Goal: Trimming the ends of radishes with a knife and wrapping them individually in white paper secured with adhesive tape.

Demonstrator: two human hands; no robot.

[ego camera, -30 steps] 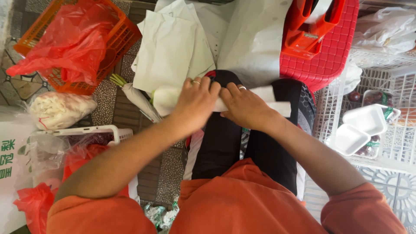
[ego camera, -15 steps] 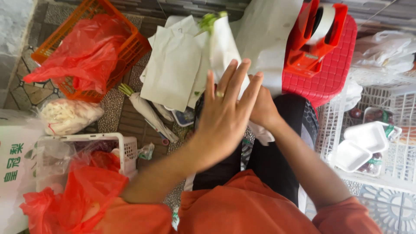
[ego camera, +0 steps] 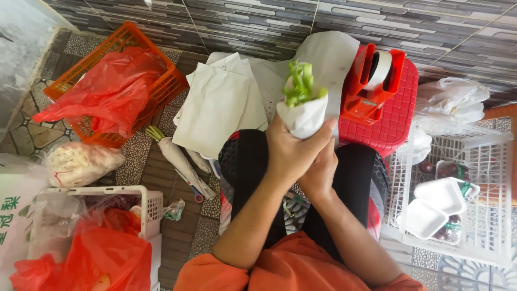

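A bunch of green leafy vegetable [ego camera: 300,85] stands upright, rolled in a white paper wrap [ego camera: 305,117], above my lap. My left hand [ego camera: 291,153] is closed around the lower part of the wrap from the left. Just beneath and to the right, my right hand [ego camera: 321,173] grips the bottom of the same roll, mostly hidden behind the left hand. A stack of white paper sheets [ego camera: 218,105] lies on the floor just beyond my knees.
A red tape dispenser [ego camera: 372,81] sits on a red plastic stool [ego camera: 398,121]. At left are an orange crate [ego camera: 164,89] with a red bag [ego camera: 107,91] and another wrapped bundle [ego camera: 182,161]. A white basket [ego camera: 487,215] with foam trays [ego camera: 439,202] stands right.
The paper roll lay flat across my lap under both hands; both hands have since lifted it and turned it upright, leaves on top.
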